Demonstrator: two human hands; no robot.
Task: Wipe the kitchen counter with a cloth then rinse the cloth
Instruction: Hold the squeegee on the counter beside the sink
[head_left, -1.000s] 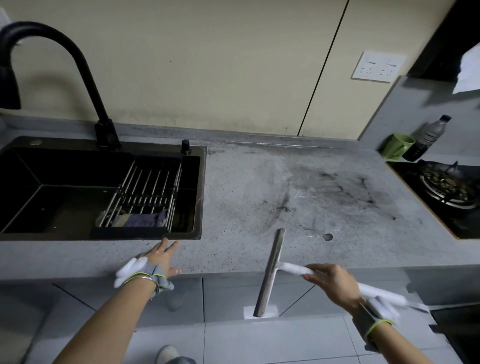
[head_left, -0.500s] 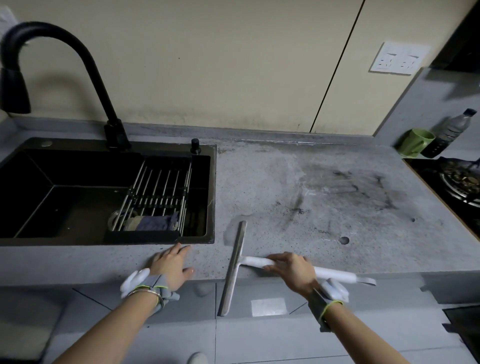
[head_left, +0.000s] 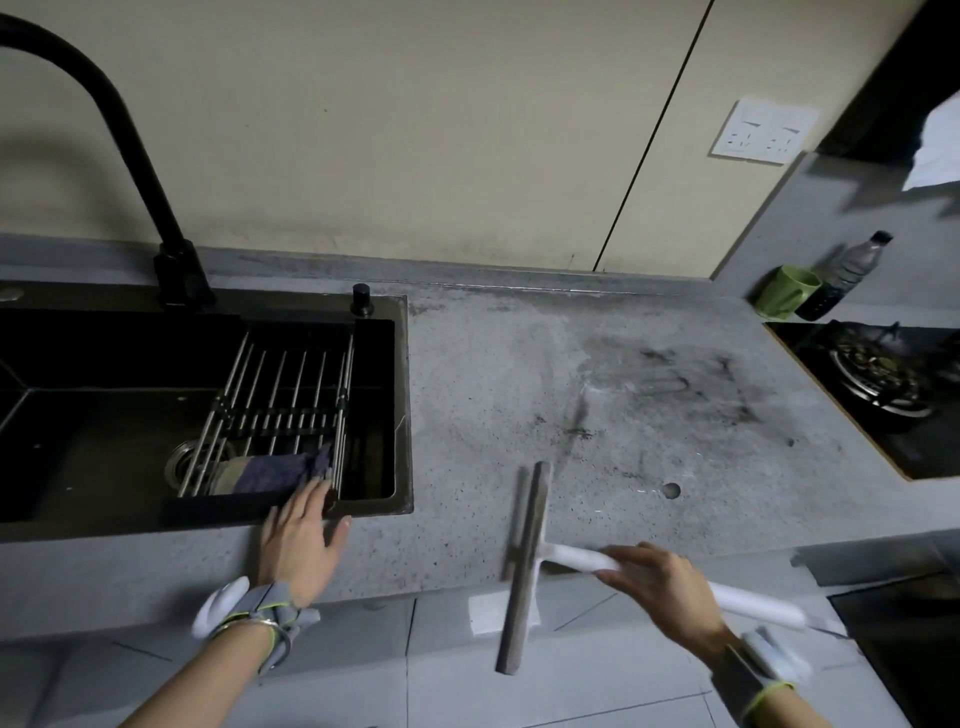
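Observation:
A grey speckled counter (head_left: 519, 374) carries dark smudges right of its middle. In the black sink (head_left: 104, 415) a dark blue-grey cloth (head_left: 275, 473) lies under a metal rack (head_left: 280, 410). My left hand (head_left: 301, 540) rests flat on the counter's front edge with straight fingers, its fingertips reaching the sink rim just in front of the cloth. My right hand (head_left: 660, 587) grips the white handle of a squeegee (head_left: 524, 561). The squeegee's long blade stands across the counter's front edge and overhangs it.
A black curved faucet (head_left: 130, 156) rises behind the sink. At the right are a gas hob (head_left: 878, 384), a green mug (head_left: 787, 296) and a plastic bottle (head_left: 847, 275). A small dark hole (head_left: 671, 489) marks the counter. A wall socket (head_left: 763, 132) sits above.
My left hand slid forward from the counter's edge to the sink rim near the cloth. My right hand kept its grip on the squeegee, which stays at the counter's front edge.

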